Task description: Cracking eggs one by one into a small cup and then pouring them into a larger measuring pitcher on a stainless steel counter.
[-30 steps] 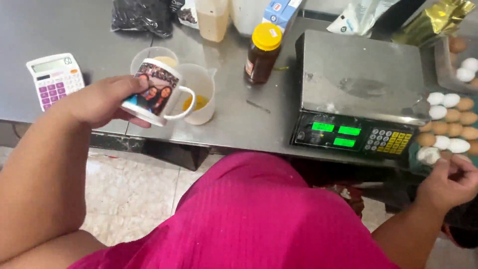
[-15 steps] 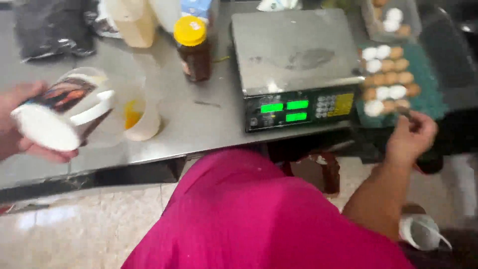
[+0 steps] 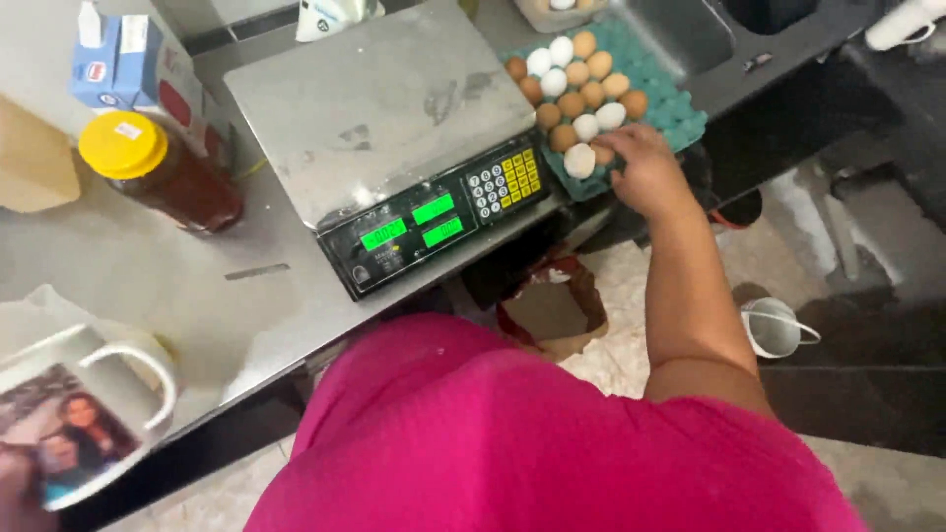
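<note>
Since half a second ago, the right hand has come up from below the counter edge onto the green egg tray, fingers curled over a brown egg at the tray's near edge, beside a white egg. Whether it grips that egg cannot be told. At the bottom left corner the left hand, mostly cut off, holds a white photo mug. Between them sits a steel scale with green displays; a yellow-lidded jar stands left of it.
</note>
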